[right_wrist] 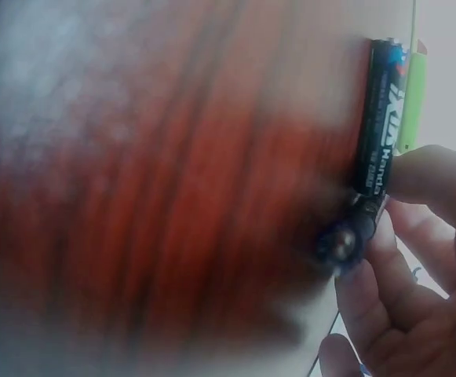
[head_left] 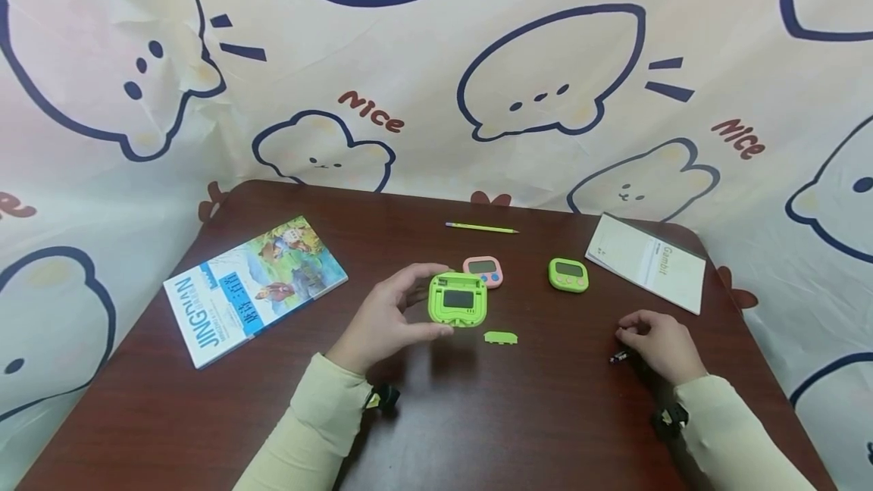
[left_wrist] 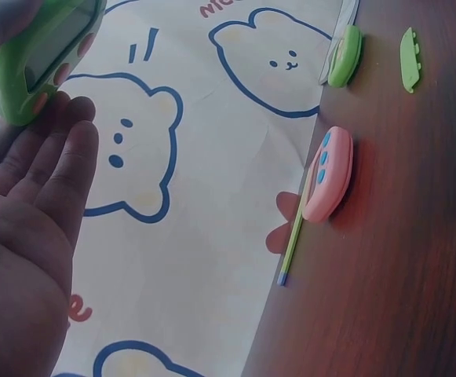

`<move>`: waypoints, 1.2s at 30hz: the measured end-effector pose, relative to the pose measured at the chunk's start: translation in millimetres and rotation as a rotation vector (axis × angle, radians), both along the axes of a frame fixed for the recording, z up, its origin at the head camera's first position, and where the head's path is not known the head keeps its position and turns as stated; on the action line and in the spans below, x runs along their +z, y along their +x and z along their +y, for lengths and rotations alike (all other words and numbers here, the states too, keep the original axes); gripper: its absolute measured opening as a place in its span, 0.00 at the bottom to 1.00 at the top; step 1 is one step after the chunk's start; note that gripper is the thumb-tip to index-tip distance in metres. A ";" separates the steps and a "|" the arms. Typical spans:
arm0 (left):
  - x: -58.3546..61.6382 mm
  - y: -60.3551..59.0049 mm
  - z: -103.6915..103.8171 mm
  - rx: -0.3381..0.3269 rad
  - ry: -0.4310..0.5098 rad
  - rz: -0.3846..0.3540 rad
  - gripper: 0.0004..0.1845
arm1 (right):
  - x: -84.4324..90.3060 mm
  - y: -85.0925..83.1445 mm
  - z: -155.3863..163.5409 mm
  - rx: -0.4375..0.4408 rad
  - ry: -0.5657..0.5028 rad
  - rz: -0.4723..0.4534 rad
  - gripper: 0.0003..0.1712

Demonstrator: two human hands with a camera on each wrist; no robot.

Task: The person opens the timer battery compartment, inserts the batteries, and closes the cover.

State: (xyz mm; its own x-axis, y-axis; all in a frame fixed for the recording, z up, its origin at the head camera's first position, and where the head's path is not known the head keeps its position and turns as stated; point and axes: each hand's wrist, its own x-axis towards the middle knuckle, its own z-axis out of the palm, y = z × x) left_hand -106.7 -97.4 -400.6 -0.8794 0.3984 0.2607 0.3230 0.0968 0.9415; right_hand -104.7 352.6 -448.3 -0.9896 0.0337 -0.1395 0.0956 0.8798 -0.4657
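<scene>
Hands [head_left: 389,317] hold timer [head_left: 458,299], battery [right_wrist: 378,118].

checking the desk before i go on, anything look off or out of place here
The green timer held in the left hand has its back open, and its small green cover lies loose on the table. The right hand pinches a black battery at the tabletop. Nothing looks spilled or damaged.

Bystanders on the table [head_left: 477,415]
A picture book [head_left: 255,286] lies left, a pencil [head_left: 480,228] far back, pink timer [head_left: 483,270], second green timer [head_left: 568,274], white booklet [head_left: 646,261] right
</scene>
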 end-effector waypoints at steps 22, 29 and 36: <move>3.1 0.4 0.7 0.000 -0.015 0.011 0.39 | 32.2 12.5 -3.2 -0.102 -0.060 0.198 0.16; 3.2 -0.4 1.7 -0.002 -0.024 0.017 0.39 | 21.7 21.6 2.4 -0.201 -0.141 0.156 0.23; -1.0 1.0 5.8 -0.023 -0.013 0.025 0.39 | 25.6 23.4 -16.5 -0.223 -0.247 0.196 0.23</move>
